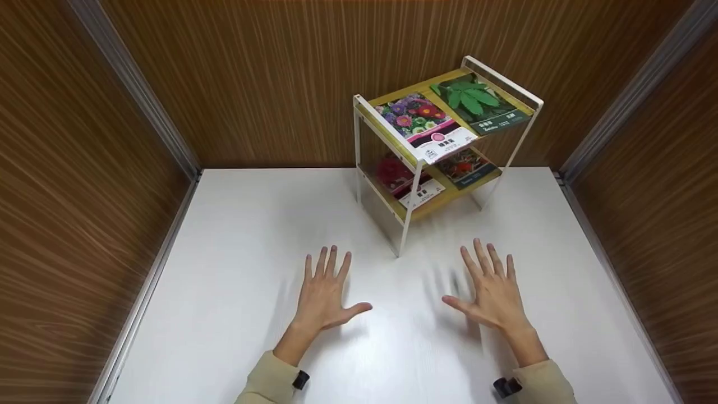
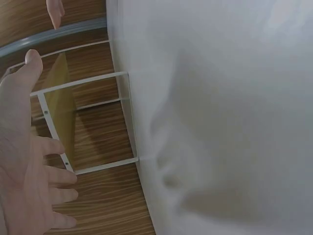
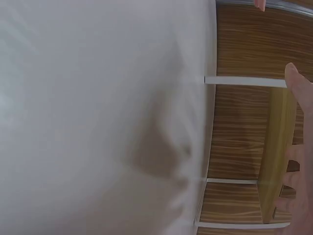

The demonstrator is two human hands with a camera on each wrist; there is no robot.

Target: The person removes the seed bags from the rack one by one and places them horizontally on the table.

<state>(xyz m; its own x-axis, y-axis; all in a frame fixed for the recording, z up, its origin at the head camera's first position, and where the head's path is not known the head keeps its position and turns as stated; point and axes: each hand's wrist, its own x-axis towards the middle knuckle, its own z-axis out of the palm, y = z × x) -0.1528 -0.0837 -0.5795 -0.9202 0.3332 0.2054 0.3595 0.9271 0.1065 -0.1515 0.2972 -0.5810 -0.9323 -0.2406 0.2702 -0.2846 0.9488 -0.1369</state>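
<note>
Both hands hover over the white tabletop with fingers spread and nothing in them. My left hand (image 1: 323,297) is in front and to the left of a small two-tier rack (image 1: 408,210); my right hand (image 1: 493,297) is in front and to its right. The rack has a white frame and yellowish wooden shelves. On its upper shelf lie a card with colourful flowers (image 1: 418,118) and a card with a green leaf (image 1: 474,101). The lower shelf holds a red-flower card (image 1: 395,171) and a dark card with red and orange (image 1: 465,166), both partly hidden. Neither hand touches the rack.
Wood-grain panels (image 1: 252,84) enclose the white table (image 1: 241,235) at the back and both sides. Metal strips (image 1: 151,118) run along the corners and table edges. Each wrist wears a small black device (image 1: 301,380) at the beige sleeve.
</note>
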